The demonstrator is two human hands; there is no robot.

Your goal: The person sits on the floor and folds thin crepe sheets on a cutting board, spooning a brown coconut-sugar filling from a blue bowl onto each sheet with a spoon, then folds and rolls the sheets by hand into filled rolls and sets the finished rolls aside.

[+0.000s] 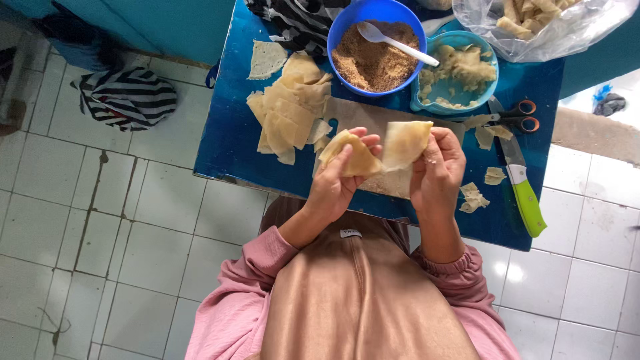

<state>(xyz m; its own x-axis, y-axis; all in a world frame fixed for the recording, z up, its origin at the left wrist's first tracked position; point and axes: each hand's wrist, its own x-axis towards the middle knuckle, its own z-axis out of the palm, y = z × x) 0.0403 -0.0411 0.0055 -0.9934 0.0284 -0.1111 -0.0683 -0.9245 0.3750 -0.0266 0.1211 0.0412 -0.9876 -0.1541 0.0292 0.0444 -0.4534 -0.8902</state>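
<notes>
My left hand (pixel 337 180) and my right hand (pixel 437 170) together hold a thin pale-yellow pastry wrapper (pixel 380 150) above a wooden cutting board (pixel 373 120). The left fingers pinch its folded left part, the right fingers grip its right flap. The board lies on a small blue table (pixel 227 140). A stack of cut wrapper sheets (pixel 290 107) lies just left of my hands.
A blue bowl of brown crumbs (pixel 377 57) holds a white spoon (pixel 397 43). Beside it stands a light-blue dish of pale filling (pixel 457 70). Scissors (pixel 513 119), a green-handled knife (pixel 523 190), wrapper scraps (pixel 473 197) and a plastic bag of pieces (pixel 540 23) lie right. Striped cloth (pixel 127 97) lies on tiled floor.
</notes>
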